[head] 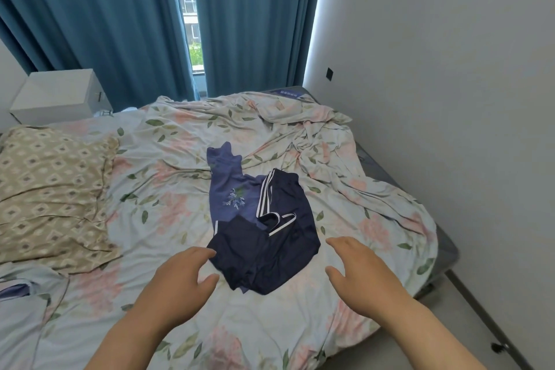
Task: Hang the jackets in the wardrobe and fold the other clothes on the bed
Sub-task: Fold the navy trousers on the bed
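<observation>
Two bare hands frame the lower centre of the frame, both spread and holding nothing. Far left, a patterned beige pillow (51,189) lies on the floral bed sheet (168,189); at the lower left edge a scrap of blue-violet cloth (13,290) is cut off by the frame, so its kind cannot be told. The left hand (177,276) hovers with its fingertips at or just short of the left corner of the navy shorts (270,243); contact cannot be made out. The shorts, navy with white side stripes, lie crumpled at centre frame, overlapping the lower part of a blue-violet embroidered garment (231,189), whose long axis runs from centre frame toward the upper left. The garment's lower half is hidden under the shorts, so its type stays uncertain. The right hand (357,267) hovers just beside the right edge of the shorts, apart from the cloth. The shorts thus lie between the hands and slightly beyond the fingertips, the left hand nearer; a two-handed lift or spread looks to be the likely next step. At right, rumpled bedding (324,132) bunches toward the wall. No wardrobe or jacket is in view.
</observation>
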